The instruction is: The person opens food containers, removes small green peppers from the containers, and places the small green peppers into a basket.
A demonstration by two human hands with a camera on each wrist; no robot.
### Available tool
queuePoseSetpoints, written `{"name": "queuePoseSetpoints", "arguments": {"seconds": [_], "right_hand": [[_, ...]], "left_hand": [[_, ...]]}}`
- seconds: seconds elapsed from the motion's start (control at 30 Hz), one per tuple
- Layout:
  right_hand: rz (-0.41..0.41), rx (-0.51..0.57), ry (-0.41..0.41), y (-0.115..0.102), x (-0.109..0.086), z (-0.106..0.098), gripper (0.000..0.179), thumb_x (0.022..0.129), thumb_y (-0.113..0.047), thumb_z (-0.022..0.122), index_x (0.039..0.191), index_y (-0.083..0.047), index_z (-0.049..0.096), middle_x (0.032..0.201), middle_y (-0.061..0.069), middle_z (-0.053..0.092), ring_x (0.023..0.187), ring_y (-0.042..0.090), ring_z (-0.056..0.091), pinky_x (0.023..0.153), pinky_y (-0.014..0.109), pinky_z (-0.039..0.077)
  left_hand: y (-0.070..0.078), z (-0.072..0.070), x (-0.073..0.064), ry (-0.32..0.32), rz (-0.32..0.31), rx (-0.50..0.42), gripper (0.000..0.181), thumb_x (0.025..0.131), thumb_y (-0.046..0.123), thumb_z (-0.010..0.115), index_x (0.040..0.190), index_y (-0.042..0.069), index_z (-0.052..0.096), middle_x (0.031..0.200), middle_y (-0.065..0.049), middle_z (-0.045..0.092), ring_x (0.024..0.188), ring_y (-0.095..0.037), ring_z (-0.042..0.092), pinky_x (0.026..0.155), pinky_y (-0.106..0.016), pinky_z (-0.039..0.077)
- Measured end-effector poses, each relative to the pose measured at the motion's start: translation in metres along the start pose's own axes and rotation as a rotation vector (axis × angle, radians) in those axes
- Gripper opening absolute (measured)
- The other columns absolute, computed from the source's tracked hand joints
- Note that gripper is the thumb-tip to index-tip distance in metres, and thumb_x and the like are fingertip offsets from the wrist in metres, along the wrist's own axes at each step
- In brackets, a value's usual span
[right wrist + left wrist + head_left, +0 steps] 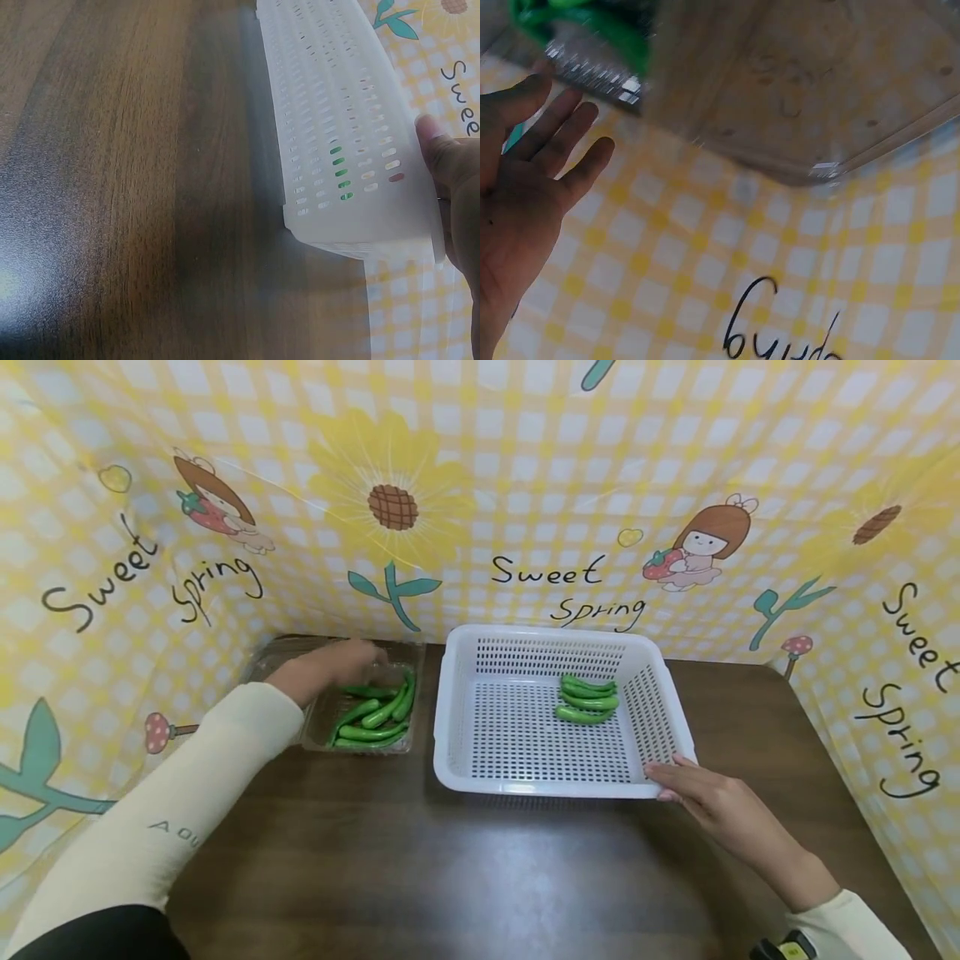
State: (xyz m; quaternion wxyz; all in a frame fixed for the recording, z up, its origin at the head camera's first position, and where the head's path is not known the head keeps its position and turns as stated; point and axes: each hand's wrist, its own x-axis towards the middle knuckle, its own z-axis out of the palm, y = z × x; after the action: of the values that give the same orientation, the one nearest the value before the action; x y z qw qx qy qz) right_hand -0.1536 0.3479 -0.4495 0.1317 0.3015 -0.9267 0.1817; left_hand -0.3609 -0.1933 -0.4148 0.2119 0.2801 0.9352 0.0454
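Note:
My left hand (333, 666) reaches over the far left part of a clear plastic box (318, 747) that holds several long green peppers (382, 713). In the left wrist view its fingers (562, 139) are spread and loosely bent, with nothing between them, next to the box wall. A white perforated basket (487, 787) stands right of the box, with several green peppers (587, 693) grouped in its right half. My right hand (723, 806) grips the basket's near right corner, thumb outside and fingers over the rim. A few peppers show green through the side slots in the right wrist view.
A clear plastic lid (795, 82) with small holes lies beside the box, against the cloth. Both containers stand on a dark wood table (480, 877). A yellow checked cloth (525, 485) rises behind and along both sides.

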Motion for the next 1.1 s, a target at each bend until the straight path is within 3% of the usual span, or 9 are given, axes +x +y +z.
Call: {"name": "queuePoseSetpoints", "arguments": {"seconds": [0.17, 0.27, 0.5, 0.6, 0.7, 0.77, 0.83, 0.93, 1.1], "right_hand": [[0.015, 0.009, -0.005, -0.001, -0.001, 0.001, 0.045, 0.083, -0.006, 0.081, 0.126, -0.017, 0.075, 0.124, 0.000, 0.075, 0.119, 0.037, 0.068, 0.114, 0.003, 0.024], [0.021, 0.014, -0.013, -0.001, -0.001, 0.001, 0.044, 0.084, -0.006, 0.080, 0.126, -0.017, 0.074, 0.124, 0.000, 0.075, 0.119, 0.040, 0.068, 0.114, 0.003, 0.023], [0.007, 0.012, -0.004, -0.001, -0.001, 0.002, 0.045, 0.083, -0.006, 0.080, 0.127, -0.017, 0.074, 0.125, 0.001, 0.075, 0.119, 0.039, 0.068, 0.115, 0.003, 0.024], [0.012, 0.014, -0.005, -0.001, 0.000, 0.002, 0.045, 0.083, -0.006, 0.080, 0.127, -0.017, 0.074, 0.125, 0.001, 0.075, 0.119, 0.039, 0.068, 0.114, 0.003, 0.024], [0.008, 0.006, 0.000, -0.002, 0.000, 0.001, 0.045, 0.083, -0.006, 0.081, 0.126, -0.017, 0.074, 0.124, 0.000, 0.075, 0.118, 0.039, 0.068, 0.114, 0.003, 0.024], [0.008, -0.001, 0.003, -0.002, 0.000, 0.001, 0.045, 0.083, -0.007, 0.081, 0.126, -0.017, 0.075, 0.124, 0.000, 0.075, 0.117, 0.039, 0.068, 0.114, 0.003, 0.024], [0.006, -0.007, 0.007, -0.002, 0.000, 0.001, 0.044, 0.083, -0.007, 0.081, 0.125, -0.017, 0.075, 0.124, 0.000, 0.075, 0.117, 0.040, 0.068, 0.114, 0.003, 0.024], [0.011, -0.011, 0.009, -0.003, 0.000, 0.001, 0.044, 0.083, -0.007, 0.081, 0.125, -0.017, 0.075, 0.123, -0.001, 0.076, 0.116, 0.040, 0.068, 0.113, 0.003, 0.023], [0.016, -0.003, 0.003, -0.003, 0.001, 0.001, 0.044, 0.083, -0.007, 0.081, 0.126, -0.017, 0.075, 0.124, 0.000, 0.075, 0.117, 0.040, 0.068, 0.113, 0.002, 0.023]], "left_hand": [[-0.006, 0.019, 0.000, -0.055, -0.041, 0.025, 0.040, 0.091, -0.016, 0.061, 0.130, -0.006, 0.064, 0.130, -0.027, 0.063, 0.116, -0.043, 0.062, 0.088, -0.049, 0.058], [-0.011, 0.030, 0.002, -0.042, -0.078, 0.078, 0.037, 0.090, -0.016, 0.062, 0.123, -0.001, 0.068, 0.141, -0.030, 0.055, 0.123, -0.045, 0.059, 0.091, -0.050, 0.056], [-0.017, 0.043, 0.008, -0.017, -0.072, 0.057, 0.030, 0.093, -0.014, 0.061, 0.118, 0.002, 0.067, 0.132, -0.028, 0.060, 0.122, -0.044, 0.059, 0.093, -0.051, 0.055], [-0.014, 0.042, 0.009, -0.020, -0.085, 0.006, 0.034, 0.097, -0.010, 0.056, 0.128, 0.000, 0.064, 0.153, -0.038, 0.038, 0.131, -0.050, 0.052, 0.092, -0.052, 0.053], [-0.009, 0.037, 0.010, 0.027, -0.075, -0.055, 0.042, 0.100, -0.005, 0.057, 0.141, -0.003, 0.055, 0.159, -0.040, 0.024, 0.133, -0.051, 0.050, 0.093, -0.052, 0.053], [-0.004, 0.034, 0.012, 0.093, -0.049, -0.116, 0.041, 0.100, -0.001, 0.059, 0.140, -0.005, 0.055, 0.150, -0.036, 0.038, 0.122, -0.045, 0.057, 0.089, -0.051, 0.053], [0.001, 0.029, 0.015, 0.167, -0.022, -0.192, 0.026, 0.100, 0.002, 0.062, 0.125, -0.006, 0.060, 0.128, -0.031, 0.053, 0.109, -0.042, 0.059, 0.086, -0.050, 0.051], [0.008, 0.022, 0.019, 0.257, 0.002, -0.312, 0.020, 0.100, 0.006, 0.064, 0.118, -0.002, 0.063, 0.115, -0.023, 0.064, 0.105, -0.039, 0.062, 0.087, -0.051, 0.051], [0.026, 0.008, 0.025, 0.336, 0.000, -0.510, 0.030, 0.098, 0.008, 0.067, 0.127, 0.001, 0.067, 0.123, -0.018, 0.072, 0.119, -0.036, 0.066, 0.101, -0.052, 0.053]]}}
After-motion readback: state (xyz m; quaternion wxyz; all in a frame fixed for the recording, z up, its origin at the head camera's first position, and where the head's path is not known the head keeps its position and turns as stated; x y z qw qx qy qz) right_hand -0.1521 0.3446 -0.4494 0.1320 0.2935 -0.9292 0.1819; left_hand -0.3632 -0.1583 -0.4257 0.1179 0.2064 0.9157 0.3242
